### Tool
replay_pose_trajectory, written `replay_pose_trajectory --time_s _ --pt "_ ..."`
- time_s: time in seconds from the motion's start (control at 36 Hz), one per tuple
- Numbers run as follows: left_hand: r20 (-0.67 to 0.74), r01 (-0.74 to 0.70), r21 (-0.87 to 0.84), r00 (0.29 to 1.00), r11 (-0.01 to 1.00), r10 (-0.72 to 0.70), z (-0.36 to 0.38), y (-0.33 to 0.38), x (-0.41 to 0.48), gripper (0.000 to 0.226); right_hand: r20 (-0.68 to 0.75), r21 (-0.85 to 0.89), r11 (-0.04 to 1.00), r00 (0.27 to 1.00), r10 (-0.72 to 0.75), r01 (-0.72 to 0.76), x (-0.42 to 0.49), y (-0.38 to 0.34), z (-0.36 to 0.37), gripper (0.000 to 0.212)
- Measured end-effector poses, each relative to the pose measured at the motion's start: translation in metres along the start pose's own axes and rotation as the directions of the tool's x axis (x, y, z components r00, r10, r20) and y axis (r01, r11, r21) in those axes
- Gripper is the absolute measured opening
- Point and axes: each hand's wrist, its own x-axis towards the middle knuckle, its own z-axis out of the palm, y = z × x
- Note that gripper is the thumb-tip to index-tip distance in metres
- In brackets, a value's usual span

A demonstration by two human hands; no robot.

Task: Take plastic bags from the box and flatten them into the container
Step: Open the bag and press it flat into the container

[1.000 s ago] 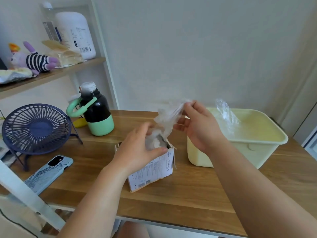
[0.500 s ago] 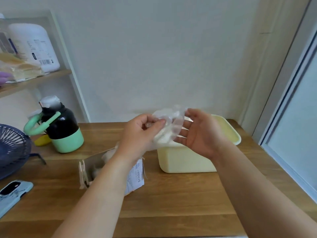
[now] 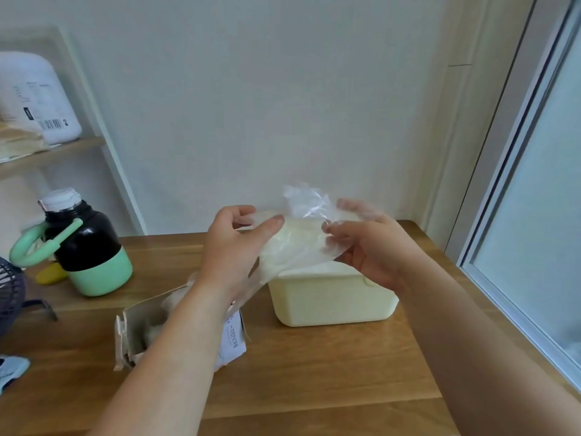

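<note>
A clear plastic bag (image 3: 298,243) is stretched between my two hands above the front of the pale yellow container (image 3: 330,303). My left hand (image 3: 232,250) pinches the bag's left edge between thumb and fingers. My right hand (image 3: 367,247) holds the right edge, with some fingers under the film. Another crumpled clear bag (image 3: 305,199) sticks up from the container behind. The open cardboard box (image 3: 141,332) lies on the wooden table under my left forearm, with more bags inside it.
A black and mint green bottle (image 3: 81,247) stands at the left. A dark fan (image 3: 11,297) and a blue phone (image 3: 11,369) sit at the left edge. A shelf (image 3: 50,152) carries a white jug. A window frame (image 3: 518,278) borders the table's right side.
My left hand left the box and took hold of the bag's left edge. Both hands moved right over the container and spread the bag wider. The view turned right.
</note>
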Motion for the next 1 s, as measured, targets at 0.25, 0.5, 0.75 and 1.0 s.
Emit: replay_pose_trajectory --time_s 0.25,0.5,0.75,1.0 --pt "0.03 -0.115 0.08 0.993 0.99 0.113 0.01 -0.011 0.022 0.028 -0.273 -0.089 0.986 0.948 -0.163 0.144 0.01 -0.005 -0.019 0.031" --pt "-0.069 -0.025 0.455 0.996 0.89 0.064 0.031 -0.018 0.052 0.066 -0.365 -0.46 0.885 0.923 -0.121 -0.066 0.026 -0.004 -0.046 0.035" --pt "0.486 -0.722 0.414 0.69 0.555 0.536 0.062 -0.015 0.021 0.025 -0.453 -0.729 0.614 0.886 -0.1 -0.303 0.043 0.0 -0.057 0.049" --pt "0.571 -0.54 0.821 0.787 0.186 -0.233 0.078 -0.026 0.052 0.047 -0.313 -0.949 0.043 0.95 0.006 -0.313 0.037 -0.007 -0.057 0.048"
